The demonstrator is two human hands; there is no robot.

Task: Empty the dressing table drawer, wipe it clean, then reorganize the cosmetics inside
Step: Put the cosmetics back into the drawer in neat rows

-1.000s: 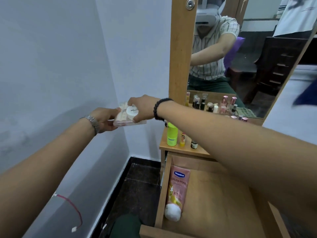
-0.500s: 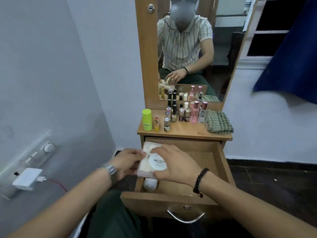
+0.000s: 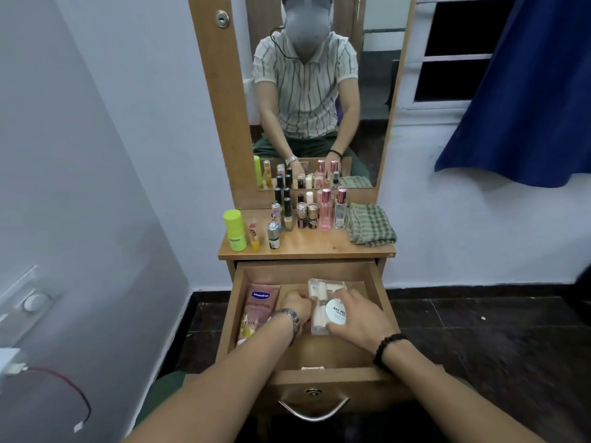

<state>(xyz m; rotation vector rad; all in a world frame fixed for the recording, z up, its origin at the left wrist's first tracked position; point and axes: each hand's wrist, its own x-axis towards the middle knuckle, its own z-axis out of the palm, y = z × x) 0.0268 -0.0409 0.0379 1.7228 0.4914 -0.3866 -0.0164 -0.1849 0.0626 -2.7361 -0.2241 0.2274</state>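
The wooden drawer (image 3: 379, 292) of the dressing table is pulled open. Inside it, a clear pack of cosmetics (image 3: 323, 298) with a white round nail-polish pad tub lies on the drawer floor, right of centre. My left hand (image 3: 295, 303) grips the pack's left edge, and my right hand (image 3: 358, 318) rests on its right side over the tub. A pink Vaseline tube (image 3: 259, 310) lies along the drawer's left wall. Several small bottles (image 3: 307, 214) stand on the table top.
A lime green bottle (image 3: 235, 230) stands at the table top's left end and a folded green checked cloth (image 3: 371, 223) at its right. A mirror (image 3: 316, 91) rises behind. White walls flank the table; a blue curtain (image 3: 524, 91) hangs on the right.
Both hands have carried the clear pack from up by the left wall down into the drawer, where it now lies on the floor. My view has swung to face the table.
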